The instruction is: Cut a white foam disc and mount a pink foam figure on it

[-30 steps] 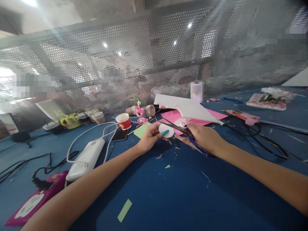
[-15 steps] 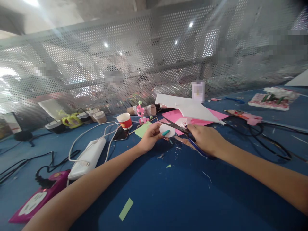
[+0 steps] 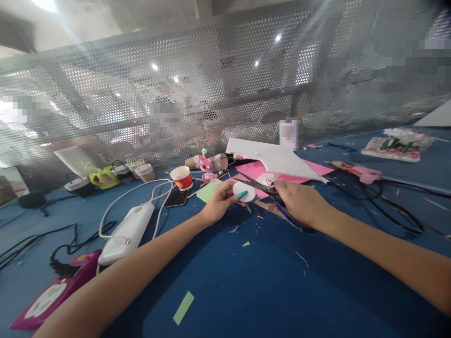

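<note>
My left hand (image 3: 219, 202) pinches a small white round paper piece (image 3: 245, 193) with a teal bit on it, held just above the blue table (image 3: 246, 291). My right hand (image 3: 299, 203) grips blue-handled scissors (image 3: 262, 188) whose dark blades point left and reach the upper edge of the round piece. Both hands meet at the middle of the table, in front of pink paper (image 3: 257, 170) and a white sheet (image 3: 278, 157).
A red paper cup (image 3: 181, 177), a phone (image 3: 175, 197), a white power bank (image 3: 127, 232) with cables, a pink card (image 3: 49, 295) and a green strip (image 3: 183, 307) lie left and near. Black cables (image 3: 391, 206) and a pink tool (image 3: 355, 170) lie right. Perforated metal screen (image 3: 211, 94) behind.
Almost nothing has changed. Both hands hold the same pose, with the scissors still at the round piece; only the view shifts slightly.
</note>
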A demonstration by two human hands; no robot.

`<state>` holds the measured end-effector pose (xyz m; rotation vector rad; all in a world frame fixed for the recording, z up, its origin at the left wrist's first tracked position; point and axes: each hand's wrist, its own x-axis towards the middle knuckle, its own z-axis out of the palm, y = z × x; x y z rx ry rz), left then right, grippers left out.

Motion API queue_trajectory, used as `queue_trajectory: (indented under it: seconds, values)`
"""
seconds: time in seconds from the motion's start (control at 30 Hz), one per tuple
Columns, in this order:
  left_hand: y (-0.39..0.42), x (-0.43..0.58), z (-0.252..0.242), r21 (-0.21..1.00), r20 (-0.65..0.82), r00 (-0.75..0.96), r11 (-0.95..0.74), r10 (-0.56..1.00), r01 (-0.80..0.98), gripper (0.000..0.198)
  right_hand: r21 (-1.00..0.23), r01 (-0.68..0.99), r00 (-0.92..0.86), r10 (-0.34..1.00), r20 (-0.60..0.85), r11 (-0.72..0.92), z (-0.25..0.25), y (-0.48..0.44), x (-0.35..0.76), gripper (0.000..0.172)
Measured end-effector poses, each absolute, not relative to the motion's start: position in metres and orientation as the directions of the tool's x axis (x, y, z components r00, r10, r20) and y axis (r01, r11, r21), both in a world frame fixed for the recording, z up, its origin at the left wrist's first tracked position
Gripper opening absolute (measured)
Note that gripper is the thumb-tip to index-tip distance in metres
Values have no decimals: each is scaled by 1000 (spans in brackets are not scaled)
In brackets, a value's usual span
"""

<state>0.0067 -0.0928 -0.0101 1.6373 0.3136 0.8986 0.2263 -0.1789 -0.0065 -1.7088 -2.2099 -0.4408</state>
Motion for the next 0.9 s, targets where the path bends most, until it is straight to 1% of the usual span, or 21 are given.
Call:
queue_trajectory:
  seconds: [0.2, 0.57, 0.73, 0.9]
  values:
    - [-91, 6, -11, 919, 393, 670, -295, 630, -261, 30, 27, 969, -236, 884, 405, 246, -1, -182, 224, 53]
    - [-93, 6, -11, 922, 387, 671, -283, 632, -265, 29, 53, 972, -233, 902, 364, 229, -3, -183, 225, 55]
    - [-93, 5, -10, 927, 374, 665, -275, 647, -255, 29, 76, 971, -239, 881, 409, 228, -4, -186, 221, 62]
    - [-93, 5, -10, 929, 369, 662, -282, 652, -241, 33, 63, 972, -233, 877, 419, 228, -4, -185, 222, 67]
